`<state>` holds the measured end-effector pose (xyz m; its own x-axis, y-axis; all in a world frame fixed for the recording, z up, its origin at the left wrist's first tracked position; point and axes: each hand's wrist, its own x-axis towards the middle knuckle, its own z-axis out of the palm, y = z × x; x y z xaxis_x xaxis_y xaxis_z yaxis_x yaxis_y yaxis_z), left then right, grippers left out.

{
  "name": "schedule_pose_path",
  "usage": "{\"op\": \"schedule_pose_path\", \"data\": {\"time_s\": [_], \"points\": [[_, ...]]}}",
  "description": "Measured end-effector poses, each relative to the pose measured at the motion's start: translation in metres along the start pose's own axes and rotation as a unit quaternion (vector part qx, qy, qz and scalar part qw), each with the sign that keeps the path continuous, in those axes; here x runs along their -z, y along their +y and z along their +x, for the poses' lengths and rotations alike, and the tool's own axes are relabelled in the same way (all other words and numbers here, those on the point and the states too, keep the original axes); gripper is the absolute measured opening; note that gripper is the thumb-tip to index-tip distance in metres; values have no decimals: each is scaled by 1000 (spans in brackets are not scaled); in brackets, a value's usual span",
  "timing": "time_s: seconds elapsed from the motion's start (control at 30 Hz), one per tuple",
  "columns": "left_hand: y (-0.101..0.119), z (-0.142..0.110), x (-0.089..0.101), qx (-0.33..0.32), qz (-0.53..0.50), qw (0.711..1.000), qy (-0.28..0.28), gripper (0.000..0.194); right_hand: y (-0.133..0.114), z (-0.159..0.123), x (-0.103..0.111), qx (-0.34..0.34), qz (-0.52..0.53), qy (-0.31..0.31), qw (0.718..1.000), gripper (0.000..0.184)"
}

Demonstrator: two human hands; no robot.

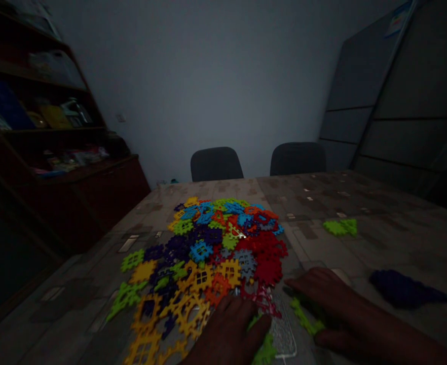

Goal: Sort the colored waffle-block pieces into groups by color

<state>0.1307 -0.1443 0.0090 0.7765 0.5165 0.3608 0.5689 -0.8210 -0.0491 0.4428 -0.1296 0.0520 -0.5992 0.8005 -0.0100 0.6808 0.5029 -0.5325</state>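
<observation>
A big heap of flat, notched plastic pieces (212,248) in yellow, red, blue, purple, green and orange lies spread on the table. My left hand (229,332) rests at the heap's near edge, fingers curled over green pieces (263,350). My right hand (324,299) lies flat just right of the heap, fingers stretched towards a red piece (263,299), with a green piece (303,317) beneath it. The scene is dim.
The patterned table (379,243) also bears a small green pile (340,226) at the right and a purple pile (404,290) nearer me. Two dark chairs (216,163) stand at the far side. A dark shelf unit (56,152) is at left.
</observation>
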Motion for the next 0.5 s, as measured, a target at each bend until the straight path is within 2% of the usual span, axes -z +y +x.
{"op": "schedule_pose_path", "data": {"time_s": [0.13,0.3,0.4,0.5], "points": [[0,0,-4,2,-4,1000,-1,56,11,-2,-8,-15,-3,-9,1000,89],[1,4,-1,13,-7,1000,11,37,26,-7,-14,-45,-1,-30,999,80],[0,7,11,13,-33,999,-13,35,36,-11,-20,-58,-4,-42,997,79],[-9,9,37,32,-91,994,-45,43,51,-17,-30,-54,-13,-18,998,78]]}}
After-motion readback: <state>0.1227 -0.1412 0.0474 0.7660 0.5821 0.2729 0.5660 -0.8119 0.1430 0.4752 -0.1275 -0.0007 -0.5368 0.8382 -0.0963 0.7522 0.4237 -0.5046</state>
